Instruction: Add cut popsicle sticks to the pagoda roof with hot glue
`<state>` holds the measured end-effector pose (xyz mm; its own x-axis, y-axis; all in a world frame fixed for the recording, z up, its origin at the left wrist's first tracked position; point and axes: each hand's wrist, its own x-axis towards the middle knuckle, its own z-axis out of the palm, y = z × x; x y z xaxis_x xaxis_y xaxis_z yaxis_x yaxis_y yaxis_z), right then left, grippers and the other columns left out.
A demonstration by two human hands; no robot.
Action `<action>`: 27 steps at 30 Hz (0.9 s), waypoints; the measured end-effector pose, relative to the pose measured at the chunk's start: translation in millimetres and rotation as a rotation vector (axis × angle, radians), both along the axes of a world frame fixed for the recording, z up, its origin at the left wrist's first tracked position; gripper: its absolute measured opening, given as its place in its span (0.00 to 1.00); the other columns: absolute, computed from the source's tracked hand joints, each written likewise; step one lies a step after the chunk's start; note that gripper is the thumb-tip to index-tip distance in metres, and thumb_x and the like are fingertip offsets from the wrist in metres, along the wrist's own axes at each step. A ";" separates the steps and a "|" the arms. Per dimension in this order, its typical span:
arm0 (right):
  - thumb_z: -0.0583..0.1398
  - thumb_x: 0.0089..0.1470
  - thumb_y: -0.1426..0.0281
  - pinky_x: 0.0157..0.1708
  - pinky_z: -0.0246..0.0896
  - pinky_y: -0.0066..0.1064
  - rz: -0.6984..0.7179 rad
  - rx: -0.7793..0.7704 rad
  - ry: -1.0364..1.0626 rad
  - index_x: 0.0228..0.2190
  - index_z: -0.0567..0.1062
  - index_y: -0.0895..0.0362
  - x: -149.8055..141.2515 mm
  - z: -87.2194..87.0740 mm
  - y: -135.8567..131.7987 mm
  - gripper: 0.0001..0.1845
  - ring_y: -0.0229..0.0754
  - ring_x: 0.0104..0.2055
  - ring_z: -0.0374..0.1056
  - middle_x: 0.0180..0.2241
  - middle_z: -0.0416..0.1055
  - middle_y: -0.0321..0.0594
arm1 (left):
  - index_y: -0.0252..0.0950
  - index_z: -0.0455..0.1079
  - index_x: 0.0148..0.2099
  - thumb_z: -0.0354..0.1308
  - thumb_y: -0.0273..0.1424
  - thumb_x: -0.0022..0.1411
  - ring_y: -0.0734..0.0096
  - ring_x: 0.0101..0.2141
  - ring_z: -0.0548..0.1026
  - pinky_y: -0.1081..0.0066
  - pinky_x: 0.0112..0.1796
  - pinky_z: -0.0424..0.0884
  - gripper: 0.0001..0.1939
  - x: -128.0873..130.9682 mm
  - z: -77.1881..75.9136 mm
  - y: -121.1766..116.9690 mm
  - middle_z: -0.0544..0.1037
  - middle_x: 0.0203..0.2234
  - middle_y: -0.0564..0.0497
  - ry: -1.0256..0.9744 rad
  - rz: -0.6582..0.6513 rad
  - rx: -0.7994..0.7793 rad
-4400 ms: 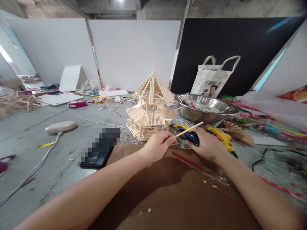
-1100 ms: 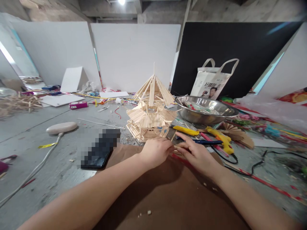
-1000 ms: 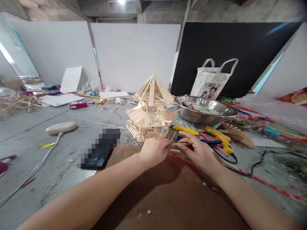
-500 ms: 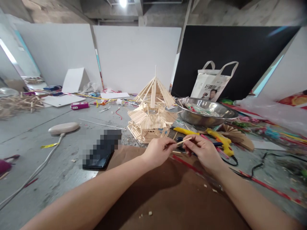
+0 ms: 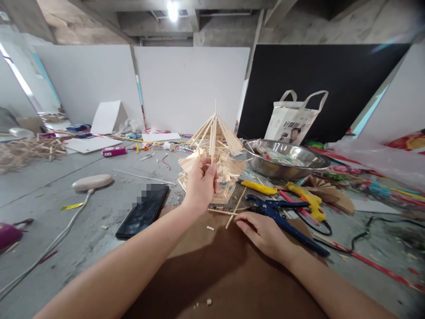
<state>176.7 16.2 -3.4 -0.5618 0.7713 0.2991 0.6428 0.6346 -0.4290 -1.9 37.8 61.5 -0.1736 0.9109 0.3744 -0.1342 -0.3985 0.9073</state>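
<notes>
In the middle stands a tiered pavilion model (image 5: 229, 170) built of thin wooden sticks, with a pointed roof. My left hand (image 5: 200, 188) is in front of its left side, thumb and fingers pinched on a short wooden stick (image 5: 213, 158) held upright against the model. Part of the lower tiers is hidden behind this hand. My right hand (image 5: 264, 235) rests low over the brown sheet (image 5: 206, 261), thumb and forefinger apart. Its fingertips are at the end of a loose wooden stick (image 5: 221, 212), which crosses another. Beside that hand lies a blue-handled cutter (image 5: 288, 228).
A black phone (image 5: 142, 212) lies left of the brown sheet. Right of the model are a yellow utility knife (image 5: 259, 187), a yellow glue gun (image 5: 307, 201) with a black cord, and a steel bowl (image 5: 292, 168) of wrapped items. A white bag (image 5: 290, 119) stands behind.
My left hand has moved up and left to the model, carrying the short stick. My right hand has let go of it and dropped toward the loose sticks, uncovering the blue cutter.
</notes>
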 end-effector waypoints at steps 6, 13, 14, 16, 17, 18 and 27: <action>0.48 0.54 0.71 0.32 0.58 0.27 0.054 0.119 -0.141 0.31 0.70 0.55 -3.7 2.6 -2.5 0.11 0.36 0.33 0.66 0.30 0.71 0.36 | 0.34 0.57 0.34 0.49 0.29 0.56 0.88 0.10 0.59 0.82 0.12 0.54 0.04 -8.4 10.9 12.8 0.69 0.21 0.57 -0.047 0.054 -0.078; 0.48 0.54 0.70 0.30 0.56 0.26 0.023 0.091 -0.146 0.31 0.70 0.55 -2.7 -3.6 1.9 0.11 0.36 0.30 0.65 0.28 0.70 0.37 | 0.32 0.59 0.29 0.49 0.29 0.55 0.84 0.09 0.61 0.79 0.11 0.59 0.05 -9.7 19.4 20.4 0.69 0.18 0.56 -0.153 0.086 -0.228; 0.48 0.54 0.70 0.31 0.56 0.27 0.023 0.083 -0.153 0.31 0.70 0.55 -2.4 -3.9 2.1 0.12 0.36 0.30 0.64 0.28 0.70 0.37 | 0.32 0.59 0.28 0.49 0.29 0.56 0.83 0.09 0.61 0.79 0.11 0.58 0.06 -8.9 20.2 21.6 0.68 0.16 0.56 -0.162 0.090 -0.242; 0.47 0.54 0.70 0.31 0.56 0.27 0.024 0.076 -0.158 0.31 0.70 0.55 -1.9 -4.4 1.9 0.12 0.36 0.31 0.64 0.28 0.70 0.37 | 0.32 0.59 0.27 0.48 0.29 0.56 0.83 0.09 0.61 0.79 0.10 0.57 0.07 -7.4 21.5 24.0 0.67 0.14 0.57 -0.172 0.092 -0.261; 0.47 0.54 0.70 0.32 0.56 0.27 0.025 0.074 -0.158 0.31 0.70 0.55 -1.7 -4.7 1.7 0.12 0.37 0.31 0.64 0.29 0.70 0.38 | 0.32 0.60 0.27 0.48 0.29 0.56 0.83 0.08 0.61 0.80 0.10 0.57 0.07 -7.0 22.0 25.0 0.66 0.14 0.57 -0.174 0.093 -0.268; 0.47 0.54 0.70 0.32 0.56 0.27 0.026 0.073 -0.157 0.31 0.70 0.55 -1.6 -5.0 1.4 0.12 0.37 0.32 0.64 0.29 0.70 0.38 | 0.31 0.60 0.27 0.48 0.29 0.56 0.83 0.08 0.61 0.80 0.10 0.57 0.08 -6.7 22.3 26.0 0.66 0.14 0.56 -0.176 0.097 -0.275; 0.47 0.54 0.69 0.32 0.56 0.27 0.028 0.061 -0.164 0.31 0.70 0.55 -2.0 -6.0 2.6 0.13 0.36 0.32 0.64 0.30 0.70 0.38 | 0.31 0.61 0.27 0.48 0.30 0.56 0.81 0.09 0.62 0.78 0.12 0.58 0.09 -11.4 24.7 28.1 0.70 0.15 0.54 -0.238 0.074 -0.305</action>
